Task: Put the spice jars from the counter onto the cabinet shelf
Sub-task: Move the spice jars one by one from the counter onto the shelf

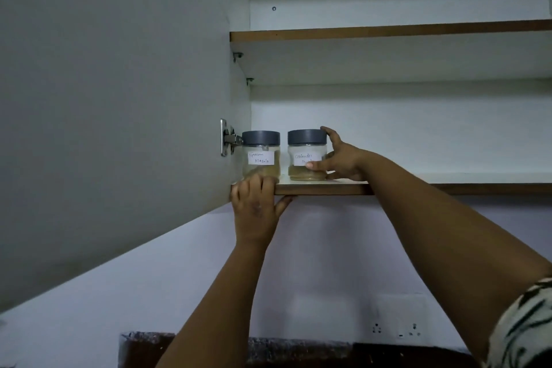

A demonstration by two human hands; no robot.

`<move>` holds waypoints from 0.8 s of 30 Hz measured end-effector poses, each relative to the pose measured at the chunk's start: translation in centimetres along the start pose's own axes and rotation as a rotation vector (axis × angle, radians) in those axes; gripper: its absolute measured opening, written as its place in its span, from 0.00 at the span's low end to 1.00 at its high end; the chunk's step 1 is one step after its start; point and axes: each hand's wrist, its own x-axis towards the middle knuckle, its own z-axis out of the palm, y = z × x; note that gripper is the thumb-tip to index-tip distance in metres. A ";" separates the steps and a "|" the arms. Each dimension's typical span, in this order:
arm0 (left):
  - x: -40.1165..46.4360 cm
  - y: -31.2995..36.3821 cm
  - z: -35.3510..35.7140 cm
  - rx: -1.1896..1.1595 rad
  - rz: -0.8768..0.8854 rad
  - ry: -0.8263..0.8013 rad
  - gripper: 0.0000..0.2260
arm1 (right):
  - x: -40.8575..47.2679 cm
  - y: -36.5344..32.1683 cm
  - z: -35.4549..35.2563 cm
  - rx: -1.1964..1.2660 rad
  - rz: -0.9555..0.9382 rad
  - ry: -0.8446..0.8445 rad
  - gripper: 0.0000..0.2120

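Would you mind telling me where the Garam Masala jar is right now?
In the head view, the Garam Masala jar stands at the lower shelf's left end, beside the door hinge, with the coriander jar on its right.

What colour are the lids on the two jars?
Dark grey lids, seen in the head view.

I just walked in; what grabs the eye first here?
Two grey-lidded spice jars stand side by side on the lowest cabinet shelf. The right hand grips the right jar, while the left hand holds the shelf edge below the left jar, labelled Garam Masala.
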 end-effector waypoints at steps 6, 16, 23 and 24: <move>-0.3 0.0 1.2 0.045 0.013 0.070 0.20 | 2.2 0.9 1.2 -0.160 -0.048 0.042 0.54; -0.1 0.0 1.6 0.039 0.028 0.115 0.20 | 2.8 1.1 1.1 -0.290 -0.060 0.041 0.51; -0.1 0.2 1.6 0.044 0.013 0.115 0.21 | 2.5 0.9 1.2 -0.298 -0.036 0.018 0.51; -0.1 0.1 1.7 0.049 0.012 0.110 0.21 | 2.5 0.8 1.2 -0.295 -0.029 0.013 0.51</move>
